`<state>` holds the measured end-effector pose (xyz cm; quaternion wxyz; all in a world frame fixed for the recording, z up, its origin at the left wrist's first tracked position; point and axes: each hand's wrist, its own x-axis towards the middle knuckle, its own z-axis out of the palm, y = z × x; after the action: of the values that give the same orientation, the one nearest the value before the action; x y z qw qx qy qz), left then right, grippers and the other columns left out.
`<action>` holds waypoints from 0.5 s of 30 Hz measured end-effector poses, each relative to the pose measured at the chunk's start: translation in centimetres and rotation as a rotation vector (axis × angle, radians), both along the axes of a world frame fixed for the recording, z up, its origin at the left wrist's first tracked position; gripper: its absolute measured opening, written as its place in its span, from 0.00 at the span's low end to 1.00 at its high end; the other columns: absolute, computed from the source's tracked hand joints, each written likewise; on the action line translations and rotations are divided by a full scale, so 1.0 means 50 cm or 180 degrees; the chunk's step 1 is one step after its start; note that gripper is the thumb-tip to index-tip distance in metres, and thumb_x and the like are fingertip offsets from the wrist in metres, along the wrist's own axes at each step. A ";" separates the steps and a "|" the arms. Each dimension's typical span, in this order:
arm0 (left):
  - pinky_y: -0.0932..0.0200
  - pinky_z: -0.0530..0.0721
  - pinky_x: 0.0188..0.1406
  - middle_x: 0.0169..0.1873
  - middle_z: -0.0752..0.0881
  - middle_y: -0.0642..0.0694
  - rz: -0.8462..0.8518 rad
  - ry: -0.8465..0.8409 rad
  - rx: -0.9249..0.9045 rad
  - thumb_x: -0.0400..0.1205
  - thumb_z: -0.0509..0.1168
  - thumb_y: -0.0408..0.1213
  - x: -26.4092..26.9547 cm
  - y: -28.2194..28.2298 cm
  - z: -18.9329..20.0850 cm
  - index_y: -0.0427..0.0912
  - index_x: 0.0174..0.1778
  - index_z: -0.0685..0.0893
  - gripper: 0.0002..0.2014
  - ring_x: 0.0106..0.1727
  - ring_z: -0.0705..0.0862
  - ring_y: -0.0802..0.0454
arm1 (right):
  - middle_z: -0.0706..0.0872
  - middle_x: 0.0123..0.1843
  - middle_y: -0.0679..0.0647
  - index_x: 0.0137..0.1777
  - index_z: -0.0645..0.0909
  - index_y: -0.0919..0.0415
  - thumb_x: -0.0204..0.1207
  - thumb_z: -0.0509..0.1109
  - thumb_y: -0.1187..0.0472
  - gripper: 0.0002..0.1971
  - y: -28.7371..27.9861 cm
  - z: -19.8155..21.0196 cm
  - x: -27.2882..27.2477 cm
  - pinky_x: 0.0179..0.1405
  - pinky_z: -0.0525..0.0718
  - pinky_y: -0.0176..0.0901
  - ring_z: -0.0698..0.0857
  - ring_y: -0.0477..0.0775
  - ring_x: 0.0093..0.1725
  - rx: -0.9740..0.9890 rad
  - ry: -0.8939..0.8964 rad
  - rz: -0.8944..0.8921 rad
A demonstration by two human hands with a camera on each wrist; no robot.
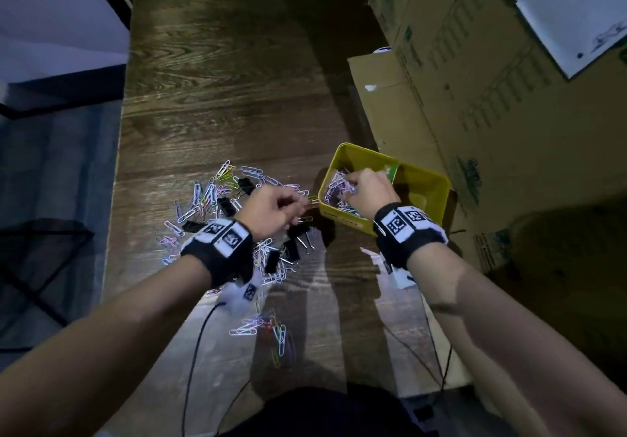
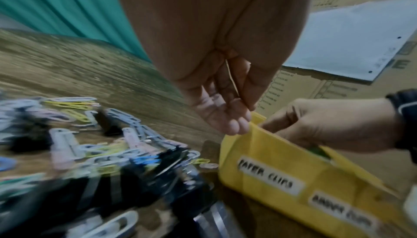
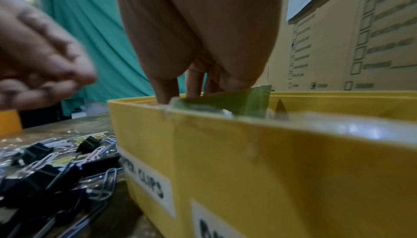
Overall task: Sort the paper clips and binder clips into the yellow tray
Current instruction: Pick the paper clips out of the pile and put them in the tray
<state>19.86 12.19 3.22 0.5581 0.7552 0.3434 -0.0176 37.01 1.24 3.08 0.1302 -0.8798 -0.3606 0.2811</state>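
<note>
The yellow tray (image 1: pixel 424 182) stands on the wooden table at the right, split by a green divider (image 1: pixel 393 170). Its front labels read PAPER CLIPS (image 2: pixel 266 176) and BINDER CLIPS (image 2: pixel 343 209). My right hand (image 1: pixel 351 182) reaches down into the left compartment onto the paper clips (image 1: pixel 334 187) there; the tray rim (image 3: pixel 270 117) hides its fingertips. My left hand (image 1: pixel 298 204) hovers just left of the tray and pinches a thin yellowish paper clip (image 2: pixel 232 79) between thumb and fingers. A mixed pile of coloured paper clips (image 1: pixel 203 196) and black binder clips (image 1: pixel 295 243) lies under and behind the left wrist.
Cardboard boxes (image 1: pixel 475 80) stand close along the table's right side, right behind the tray. A smaller bunch of paper clips (image 1: pixel 268 331) lies near the front edge. Black cables (image 1: pixel 196 352) run off the front. The table's left edge (image 1: pixel 115 199) drops to the floor.
</note>
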 end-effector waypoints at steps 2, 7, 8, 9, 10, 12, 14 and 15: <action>0.71 0.78 0.30 0.37 0.90 0.48 -0.0434 0.0251 0.0537 0.80 0.66 0.35 -0.075 -0.002 -0.019 0.45 0.47 0.87 0.05 0.30 0.83 0.61 | 0.83 0.65 0.64 0.71 0.77 0.58 0.78 0.71 0.58 0.21 -0.012 0.011 -0.022 0.67 0.78 0.50 0.82 0.63 0.63 0.0263 -0.0076 0.0116; 0.51 0.84 0.53 0.51 0.86 0.50 -0.1734 0.0520 0.1655 0.76 0.63 0.30 -0.252 -0.045 -0.094 0.47 0.54 0.85 0.13 0.50 0.83 0.52 | 0.87 0.56 0.52 0.58 0.85 0.53 0.78 0.69 0.53 0.12 -0.084 0.015 -0.134 0.71 0.73 0.54 0.82 0.51 0.57 0.0996 -0.0071 0.0745; 0.49 0.84 0.53 0.53 0.85 0.47 -0.1804 0.0473 0.1909 0.74 0.65 0.30 -0.277 -0.059 -0.112 0.47 0.57 0.84 0.16 0.53 0.83 0.49 | 0.88 0.51 0.50 0.54 0.86 0.52 0.77 0.70 0.52 0.09 -0.100 0.005 -0.163 0.73 0.70 0.56 0.83 0.49 0.54 0.1014 -0.0155 0.0970; 0.48 0.85 0.52 0.55 0.84 0.45 -0.1827 0.0476 0.2114 0.73 0.67 0.31 -0.299 -0.073 -0.131 0.47 0.60 0.82 0.19 0.54 0.83 0.45 | 0.89 0.48 0.48 0.49 0.87 0.51 0.75 0.72 0.51 0.07 -0.116 -0.007 -0.190 0.75 0.67 0.58 0.84 0.48 0.52 0.1045 -0.0331 0.1160; 0.46 0.85 0.52 0.58 0.83 0.43 -0.1812 0.0537 0.2248 0.72 0.69 0.32 -0.315 -0.089 -0.139 0.47 0.63 0.80 0.22 0.56 0.83 0.43 | 0.89 0.46 0.48 0.46 0.87 0.51 0.73 0.74 0.52 0.06 -0.129 -0.017 -0.214 0.74 0.68 0.59 0.84 0.48 0.51 0.1105 -0.0511 0.1265; 0.42 0.84 0.53 0.62 0.81 0.41 -0.1713 0.0694 0.2372 0.72 0.70 0.36 -0.338 -0.116 -0.158 0.47 0.65 0.76 0.24 0.60 0.81 0.41 | 0.88 0.47 0.49 0.46 0.87 0.53 0.71 0.75 0.52 0.07 -0.150 -0.040 -0.248 0.68 0.75 0.60 0.84 0.50 0.52 0.1203 -0.0644 0.1347; 0.44 0.83 0.55 0.63 0.80 0.42 -0.1630 0.0762 0.2372 0.75 0.67 0.42 -0.353 -0.145 -0.166 0.48 0.64 0.76 0.21 0.61 0.79 0.42 | 0.87 0.50 0.50 0.50 0.87 0.54 0.73 0.72 0.49 0.11 -0.165 -0.055 -0.278 0.60 0.80 0.54 0.84 0.53 0.53 0.1055 -0.0419 0.1460; 0.47 0.83 0.55 0.62 0.80 0.43 -0.1563 0.0688 0.2353 0.77 0.63 0.45 -0.358 -0.158 -0.166 0.48 0.63 0.76 0.18 0.60 0.79 0.43 | 0.87 0.53 0.51 0.54 0.86 0.54 0.74 0.71 0.48 0.13 -0.172 -0.058 -0.298 0.60 0.79 0.50 0.83 0.53 0.55 0.0792 -0.0125 0.1555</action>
<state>1.94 4.27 -5.06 0.1914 0.9566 0.1937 -0.1043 22.11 -7.38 0.17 0.1586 -0.7492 -0.5963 0.2406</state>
